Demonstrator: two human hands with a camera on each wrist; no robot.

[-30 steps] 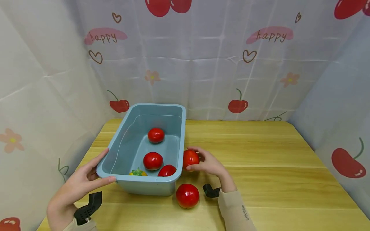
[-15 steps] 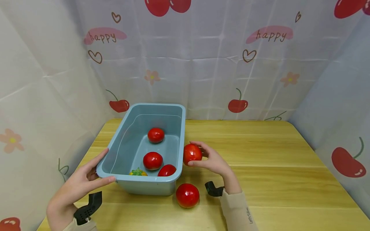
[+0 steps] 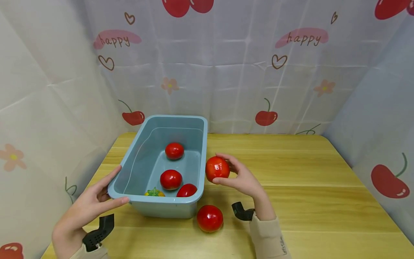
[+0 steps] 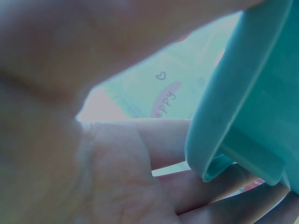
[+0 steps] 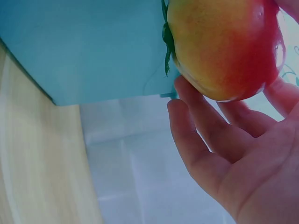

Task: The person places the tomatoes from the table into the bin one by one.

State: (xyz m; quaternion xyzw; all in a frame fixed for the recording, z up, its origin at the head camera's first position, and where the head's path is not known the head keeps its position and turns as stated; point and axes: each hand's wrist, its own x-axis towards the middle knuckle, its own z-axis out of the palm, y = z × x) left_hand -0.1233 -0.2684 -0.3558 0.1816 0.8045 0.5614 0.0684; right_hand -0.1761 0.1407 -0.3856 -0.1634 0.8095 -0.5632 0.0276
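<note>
In the head view my left hand (image 3: 87,207) grips the near left corner of a light blue plastic bin (image 3: 163,200). The left wrist view shows fingers reaching beneath the bin's rim (image 4: 224,93). My right hand (image 3: 244,178) holds a red tomato (image 3: 217,168) raised beside the bin's right wall. Seen from the right wrist, this tomato (image 5: 224,46) has a yellowish underside and green leaves facing the bin. Inside the bin lie a far tomato (image 3: 174,150), a middle tomato (image 3: 171,179) and a partly hidden near tomato (image 3: 187,190).
A yellow thing with a green leafy top (image 3: 154,192) shows just over the bin's near rim. Another red tomato (image 3: 210,218) rests on the wooden table (image 3: 291,162) by the bin's near right corner. A printed curtain (image 3: 233,72) stands behind and at both sides.
My right hand has lifted the tomato from low beside the bin, up and slightly to the right. The left hand and the bin have stayed in place.
</note>
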